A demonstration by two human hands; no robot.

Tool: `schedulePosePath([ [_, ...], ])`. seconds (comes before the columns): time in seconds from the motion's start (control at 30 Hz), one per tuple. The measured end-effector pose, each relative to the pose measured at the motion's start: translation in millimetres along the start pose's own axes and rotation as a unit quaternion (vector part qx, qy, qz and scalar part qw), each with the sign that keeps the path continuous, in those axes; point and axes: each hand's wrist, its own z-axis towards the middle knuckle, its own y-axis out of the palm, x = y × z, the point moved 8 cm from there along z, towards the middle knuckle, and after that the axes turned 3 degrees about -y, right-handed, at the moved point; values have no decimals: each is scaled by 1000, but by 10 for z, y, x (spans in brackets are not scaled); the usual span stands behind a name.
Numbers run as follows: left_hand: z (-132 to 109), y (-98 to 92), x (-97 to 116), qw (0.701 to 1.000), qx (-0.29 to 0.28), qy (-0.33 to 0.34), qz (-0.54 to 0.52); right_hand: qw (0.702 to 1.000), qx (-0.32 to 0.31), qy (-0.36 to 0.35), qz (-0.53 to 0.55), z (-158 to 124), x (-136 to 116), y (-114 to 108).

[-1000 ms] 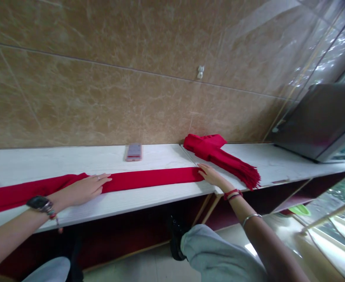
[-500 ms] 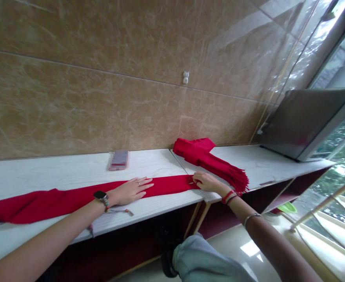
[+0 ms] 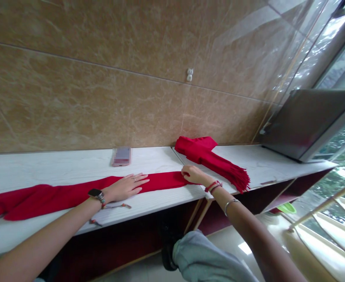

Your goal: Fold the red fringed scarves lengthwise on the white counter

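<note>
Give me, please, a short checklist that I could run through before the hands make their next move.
1. Left hand flat on the red cloth strip: ok, palm down with the back showing.
2. Right hand gripping the strip near its right end: cannot tell, it is curled there with the fingertips hidden.
3. Strip smooth throughout: not ok, folds show to the left of the left hand.
4. Strip's left end straight: cannot tell, it runs out of the picture.
5. Phone clear of the strip: ok, it lies behind on the white counter.
</note>
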Motion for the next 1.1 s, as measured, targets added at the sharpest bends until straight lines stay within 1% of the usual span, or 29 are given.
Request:
schedulePosePath([
  [0.07,-31,-9,-5,1000,-4,-8,2,999,6,29,-19,-117,175,-6],
  [0.13,-47,-20,2,1000,-1,-7,1,998,16,52,-31,-278,345,-69],
  [0.2,-48,-29,8,1000,6,-2,-1,997,26,68,-40,-383,422,-154],
  [0.27,-43,-27,7,1000,10,1,-2,997,40,58,-29,-367,338,-223],
  [0.33,-40,-21,2,1000,12,2,-3,999,41,11,5,-246,103,-229],
  [0.4,-44,-20,1,1000,11,0,-2,998,13,-48,31,-119,-147,-160],
  [0.43,-48,-22,1,1000,11,-2,-1,997,-9,-65,30,-87,-218,-111],
  [0.47,-53,-27,3,1000,10,-5,0,997,-30,-67,19,-88,-226,-65],
  [0.5,-58,-32,8,1000,8,-7,1,997,-45,-58,3,-122,-173,-31],
  [0.57,-64,-40,19,1000,4,-9,3,998,-55,-19,-30,-275,66,-21],
  [0.63,-64,-42,25,1000,-1,-11,5,997,-48,15,-52,-469,331,-68],
  [0.67,-62,-41,24,1000,-1,-11,4,997,-40,26,-57,-545,419,-107],
  [0.7,-59,-41,23,1000,1,-11,3,998,-27,30,-57,-591,454,-156],
  [0.73,-56,-40,21,1000,4,-9,1,998,-7,29,-51,-600,430,-209],
  [0.77,-53,-38,19,1000,7,-8,1,999,15,21,-37,-573,347,-258],
  [0.83,-52,-32,15,1000,10,-6,1,999,51,-14,1,-436,53,-312],
  [0.87,-53,-29,12,1000,9,-7,3,998,48,-40,17,-350,-121,-291],
  [0.9,-56,-28,10,1000,8,-10,5,997,31,-66,24,-273,-279,-241],
  [0.93,-60,-29,10,1000,7,-12,7,996,14,-82,22,-220,-387,-190],
  [0.97,-63,-32,12,1000,6,-15,8,996,-5,-92,15,-203,-439,-136],
  [1.0,-66,-37,17,1000,5,-16,9,996,-21,-92,3,-223,-423,-90],
  [1.03,-68,-40,22,1000,4,-16,9,996,-33,-83,-12,-278,-344,-59],
  [1.1,-67,-44,33,1000,2,-15,7,997,-48,-49,-43,-460,-70,-41],
])
